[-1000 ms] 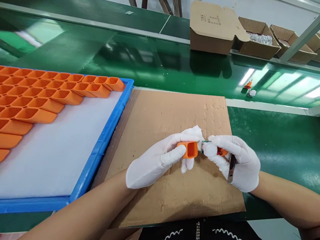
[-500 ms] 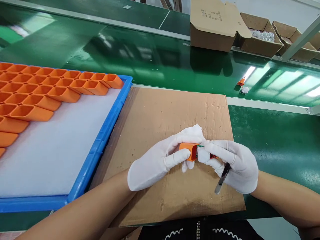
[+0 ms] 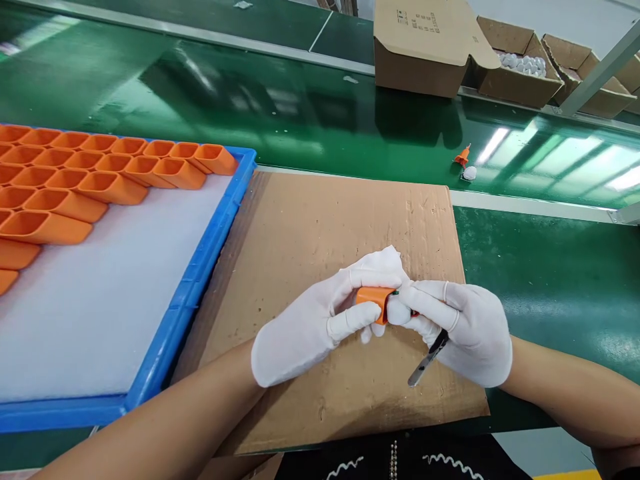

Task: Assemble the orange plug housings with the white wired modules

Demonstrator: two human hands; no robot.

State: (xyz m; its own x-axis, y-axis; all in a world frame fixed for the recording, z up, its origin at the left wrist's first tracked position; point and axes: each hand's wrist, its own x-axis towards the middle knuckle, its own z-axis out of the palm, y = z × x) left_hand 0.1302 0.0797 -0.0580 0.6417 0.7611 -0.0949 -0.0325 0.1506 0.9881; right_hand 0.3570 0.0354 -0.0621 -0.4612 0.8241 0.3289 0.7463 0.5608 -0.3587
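Over the cardboard sheet, my white-gloved left hand [image 3: 320, 317] pinches a small hollow orange plastic housing [image 3: 371, 297] between thumb and fingers, its open end facing right. At that opening, my gloved right hand [image 3: 465, 327] presses its fingertips around a small part with a green circuit board edge [image 3: 395, 293]. A rounded white surface there may be a piece of the part or a gloved fingertip; I cannot tell which. Metal tweezers [image 3: 427, 360] are tucked in the same right hand, pointing down and left. Most of the small part is hidden by the fingers.
On the left a blue-rimmed tray [image 3: 187, 293] holds rows of orange housings [image 3: 115, 187]. The cardboard sheet [image 3: 310, 220] lies beneath my hands. An orange and white piece [image 3: 469, 173] lies on the green surface. Cardboard boxes [image 3: 420, 73] stand at the back right.
The right hand has shifted slightly left, bringing the small part closer into the housing's opening; less green shows. The tweezers have swung a little left. The view has shifted slightly.
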